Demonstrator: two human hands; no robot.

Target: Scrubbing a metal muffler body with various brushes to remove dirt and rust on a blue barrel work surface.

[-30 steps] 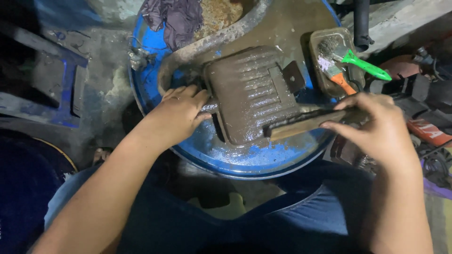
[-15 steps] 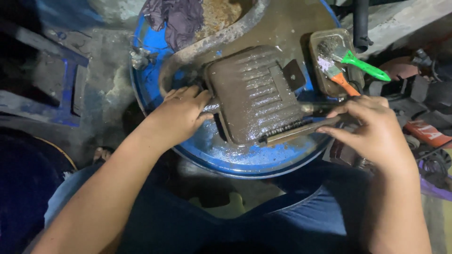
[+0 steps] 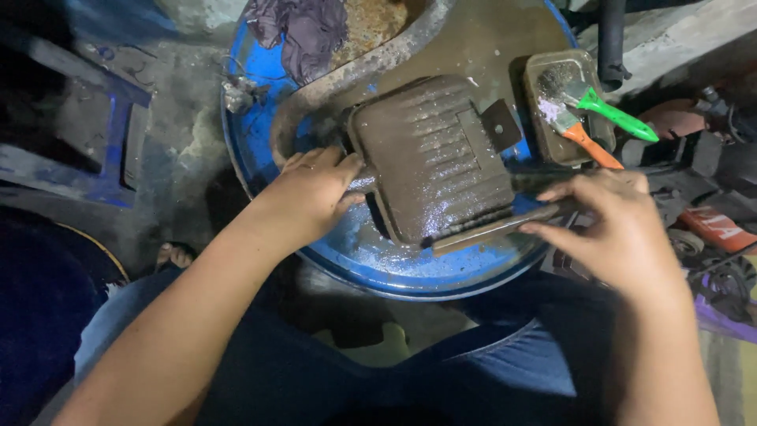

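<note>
Roughly centred on blue drum [image 3: 371, 264], top edge cut off, lies ribbed metal cover [image 3: 434, 158], wet w/ grime. Left hand [image 3: 311, 193] fingers curled, pressing cover's left edge. Right hand [image 3: 623, 229] fingers clamped on brush [image 3: 489, 225]; bristles hard to make out. Vs 0.5 s ago, brush sits lower along near edge.
</note>
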